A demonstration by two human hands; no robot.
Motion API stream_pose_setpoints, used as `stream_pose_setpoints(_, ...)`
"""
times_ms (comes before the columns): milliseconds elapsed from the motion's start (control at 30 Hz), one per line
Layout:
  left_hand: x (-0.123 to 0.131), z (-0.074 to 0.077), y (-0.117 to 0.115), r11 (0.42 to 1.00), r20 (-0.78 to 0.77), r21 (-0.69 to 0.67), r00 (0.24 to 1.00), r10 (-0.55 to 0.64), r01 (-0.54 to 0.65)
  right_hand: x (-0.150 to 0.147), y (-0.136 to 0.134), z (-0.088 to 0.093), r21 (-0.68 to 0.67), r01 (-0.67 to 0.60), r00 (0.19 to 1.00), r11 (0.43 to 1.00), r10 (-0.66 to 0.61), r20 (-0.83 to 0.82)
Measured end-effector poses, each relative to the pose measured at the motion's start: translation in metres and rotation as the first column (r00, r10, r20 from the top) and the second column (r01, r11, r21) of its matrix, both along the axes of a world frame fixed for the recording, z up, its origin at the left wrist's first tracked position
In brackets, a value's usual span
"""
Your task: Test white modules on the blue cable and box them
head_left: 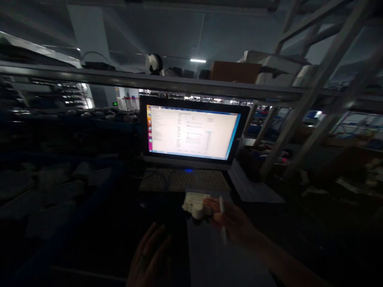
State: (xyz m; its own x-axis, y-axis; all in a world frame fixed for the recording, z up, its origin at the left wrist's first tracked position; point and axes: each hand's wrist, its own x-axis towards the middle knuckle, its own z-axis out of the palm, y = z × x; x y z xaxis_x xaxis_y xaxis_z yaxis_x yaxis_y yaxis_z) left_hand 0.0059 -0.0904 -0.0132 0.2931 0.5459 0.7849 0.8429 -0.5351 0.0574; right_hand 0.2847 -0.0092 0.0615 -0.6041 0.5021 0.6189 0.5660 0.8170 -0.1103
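My right hand is closed on a small cream-white moulded part with a rounded bulge on its near side. A slim white pen-like stick stands between the fingers of the same hand. Below that hand lies a pale sheet on the dark bench. My left hand is lower and further left, its fingers apart over the dark surface, with nothing seen in it. Its palm side is too dark to make out.
A lit monitor stands behind a light keyboard. White papers lie right of it. At the left is a blue-edged bin with pale bagged items. A shelf above carries a brown box; metal posts rise at the right.
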Motion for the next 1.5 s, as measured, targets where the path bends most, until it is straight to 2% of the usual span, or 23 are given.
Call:
stream_pose_setpoints(100,-0.015,0.008,0.000,0.998,0.010,0.000,0.998,0.067,-0.067,-0.063,0.026,-0.023,-0.053,-0.168,0.986,0.984,0.168,-0.004)
stream_pose_setpoints(200,-0.033,0.011,0.003,0.992,0.022,-0.008,0.992,0.124,-0.124,-0.087,0.044,-0.039,-0.105,-0.227,0.974,0.968,0.226,-0.018)
stream_pose_setpoints(333,-0.038,0.011,0.012,0.993,-0.009,-0.044,0.994,0.109,-0.110,-0.076,0.045,-0.050,-0.218,-0.251,0.966,0.943,0.259,0.008)
stream_pose_setpoints(500,-0.020,0.010,0.025,0.999,0.000,-0.040,1.000,0.028,-0.028,-0.061,0.019,-0.048,-0.323,-0.271,0.954,0.907,0.299,0.039)
stream_pose_setpoints(567,-0.015,0.010,0.028,0.999,-0.017,-0.044,1.000,0.016,-0.016,-0.060,0.008,-0.043,-0.298,-0.287,0.955,0.910,0.296,-0.013)
stream_pose_setpoints(633,-0.016,0.010,0.029,0.998,-0.045,-0.058,0.999,0.002,-0.005,-0.056,0.000,-0.038,-0.218,-0.268,0.962,0.938,0.250,-0.107)
stream_pose_setpoints(733,-0.020,0.011,0.029,0.997,-0.075,-0.064,0.997,-0.036,0.031,-0.042,-0.001,-0.034,-0.134,-0.131,0.942,0.982,0.081,-0.324)
stream_pose_setpoints(800,-0.021,0.013,0.030,0.997,-0.077,-0.072,0.996,-0.042,0.037,-0.030,0.006,-0.035,-0.217,-0.018,0.857,0.976,-0.097,-0.506)
stream_pose_setpoints(867,-0.020,0.013,0.032,0.995,-0.073,-0.094,0.996,-0.041,0.034,-0.016,0.017,-0.036,-0.356,0.017,0.694,0.934,-0.267,-0.669)
stream_pose_setpoints(933,-0.018,0.012,0.037,0.993,-0.070,-0.109,0.996,-0.047,0.040,0.000,0.030,-0.039,-0.457,-0.020,0.502,0.889,-0.387,-0.774)
stream_pose_setpoints(1000,-0.016,0.010,0.043,0.994,-0.063,-0.106,0.997,-0.043,0.036,0.016,0.042,-0.043,-0.532,-0.073,0.350,0.844,-0.477,-0.806)
stream_pose_setpoints(1100,-0.015,0.010,0.055,0.993,-0.064,-0.116,0.997,-0.031,0.023,0.038,0.055,-0.052,-0.623,-0.189,0.189,0.759,-0.595,-0.781)
stream_pose_setpoints(1167,-0.015,0.012,0.064,0.989,-0.079,-0.144,0.996,-0.026,0.015,0.049,0.059,-0.057,-0.635,-0.280,0.093,0.720,-0.638,-0.764)
stream_pose_setpoints(1233,-0.013,0.015,0.072,0.986,-0.096,-0.168,0.995,-0.020,0.004,0.056,0.059,-0.061,-0.616,-0.345,0.036,0.708,-0.646,-0.763)
stream_pose_setpoints(1300,-0.011,0.016,0.079,0.983,-0.101,-0.183,0.995,-0.028,0.009,0.060,0.057,-0.062,-0.597,-0.391,0.021,0.700,-0.642,-0.766)
stream_pose_setpoints(1400,-0.007,0.014,0.085,0.980,-0.086,-0.198,0.996,-0.038,0.020,0.061,0.053,-0.059,-0.572,-0.448,0.015,0.688,-0.634,-0.773)
stream_pose_setpoints(1500,-0.003,0.009,0.087,0.984,-0.061,-0.176,0.998,-0.009,-0.002,0.058,0.051,-0.057,-0.560,-0.471,0.048,0.682,-0.614,-0.788)
